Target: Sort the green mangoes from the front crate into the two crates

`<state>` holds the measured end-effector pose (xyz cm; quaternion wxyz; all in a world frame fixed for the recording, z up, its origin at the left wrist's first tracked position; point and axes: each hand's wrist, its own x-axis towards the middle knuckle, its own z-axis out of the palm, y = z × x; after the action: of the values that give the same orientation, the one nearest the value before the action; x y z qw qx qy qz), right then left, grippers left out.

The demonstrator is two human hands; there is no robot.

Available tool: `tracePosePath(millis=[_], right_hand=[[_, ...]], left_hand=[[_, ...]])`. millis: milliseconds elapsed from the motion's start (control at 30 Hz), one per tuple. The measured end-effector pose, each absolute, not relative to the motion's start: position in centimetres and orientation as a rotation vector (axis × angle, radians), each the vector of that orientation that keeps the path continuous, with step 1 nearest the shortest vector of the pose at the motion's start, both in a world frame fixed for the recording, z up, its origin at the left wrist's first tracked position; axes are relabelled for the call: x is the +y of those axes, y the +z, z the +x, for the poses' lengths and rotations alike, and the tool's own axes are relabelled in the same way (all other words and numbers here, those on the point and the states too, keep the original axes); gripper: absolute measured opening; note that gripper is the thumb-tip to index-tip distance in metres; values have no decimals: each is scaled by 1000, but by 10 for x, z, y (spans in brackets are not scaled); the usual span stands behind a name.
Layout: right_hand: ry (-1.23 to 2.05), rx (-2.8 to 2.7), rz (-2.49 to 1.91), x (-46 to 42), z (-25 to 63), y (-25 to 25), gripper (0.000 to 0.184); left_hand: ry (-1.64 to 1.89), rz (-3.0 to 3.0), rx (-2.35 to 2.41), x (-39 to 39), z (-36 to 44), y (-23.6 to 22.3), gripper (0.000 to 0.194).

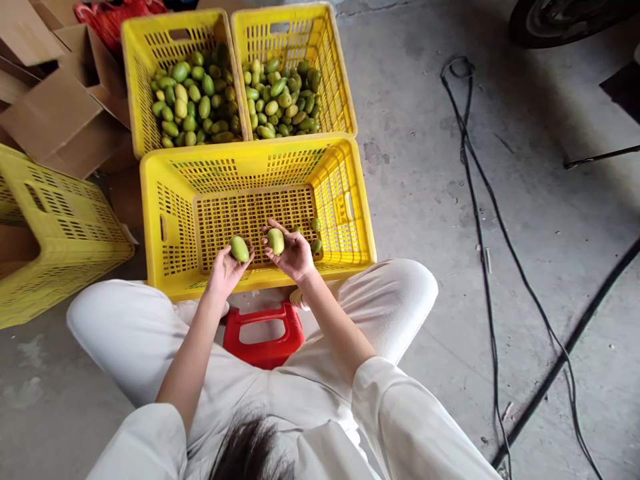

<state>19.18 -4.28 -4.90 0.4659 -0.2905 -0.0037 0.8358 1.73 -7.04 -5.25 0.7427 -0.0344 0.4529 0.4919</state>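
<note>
My left hand [226, 272] holds a green oval fruit [239, 249] in its fingers. In my right hand [295, 255], palm up, rests a rounder yellow-green fruit [275, 241]. The two fruits are a short way apart, above the near yellow crate [369, 227]. A few loose green fruits lie at the right of this crate's floor, among them one small fruit [316, 224] near the side wall; my right hand partly hides that group.
Two yellow crates [129, 87] [345, 87] with heaps of green fruit stand behind the near one. Another yellow crate [65, 233] and cardboard boxes [60, 127] are at left. A red plastic stool [270, 350] is between my legs. Black cables [510, 253] cross the concrete floor.
</note>
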Motion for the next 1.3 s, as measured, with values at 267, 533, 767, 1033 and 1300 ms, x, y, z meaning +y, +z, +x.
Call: tracePosePath(millis=[267, 533, 767, 1033, 1300], right_hand=[[2031, -84, -776, -45, 190, -49, 30], [2135, 37, -813, -45, 186, -63, 18], [2025, -55, -673, -42, 191, -45, 34], [2080, -60, -707, -43, 192, -53, 8], [2215, -51, -972, -44, 184, -67, 20]], left_hand=[[1043, 8, 1009, -74, 16, -61, 22], [828, 65, 921, -74, 20, -69, 32], [1105, -57, 861, -75, 18, -57, 15], [1095, -55, 767, -73, 9, -54, 8], [995, -53, 1088, -69, 11, -70, 19]])
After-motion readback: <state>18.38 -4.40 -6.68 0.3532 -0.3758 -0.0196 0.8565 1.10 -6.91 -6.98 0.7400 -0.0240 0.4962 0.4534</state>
